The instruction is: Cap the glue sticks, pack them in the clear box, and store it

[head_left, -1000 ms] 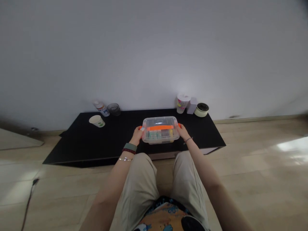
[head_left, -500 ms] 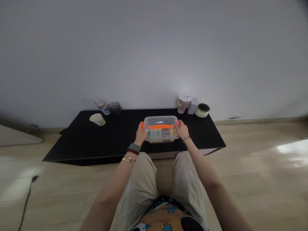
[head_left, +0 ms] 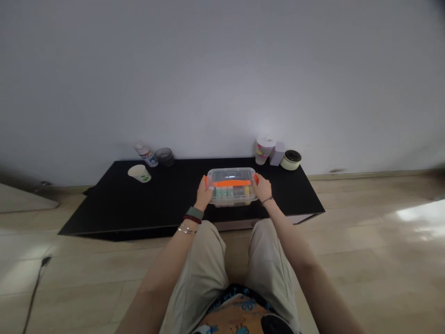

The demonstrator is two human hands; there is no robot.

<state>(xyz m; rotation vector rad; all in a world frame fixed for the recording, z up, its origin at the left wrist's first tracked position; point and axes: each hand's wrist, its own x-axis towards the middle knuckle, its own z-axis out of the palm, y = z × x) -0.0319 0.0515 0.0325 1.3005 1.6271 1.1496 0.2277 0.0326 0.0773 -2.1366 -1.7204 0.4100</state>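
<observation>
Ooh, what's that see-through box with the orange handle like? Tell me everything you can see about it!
The box is roughly rectangular with rounded corners and looks like clear plastic. Its lid is on, with an orange handle running across it and orange parts at both ends. Blurry green, white and yellow things show inside. It's above the black cabinet's top, near the front edge; I can't tell if it's touching. The left hand's grip and right hand's grip hold its ends.

The scene is viewed by a head-worn camera, directed forward and down; from near above, the black cabinet (head_left: 167, 195) is seen full-width.
</observation>
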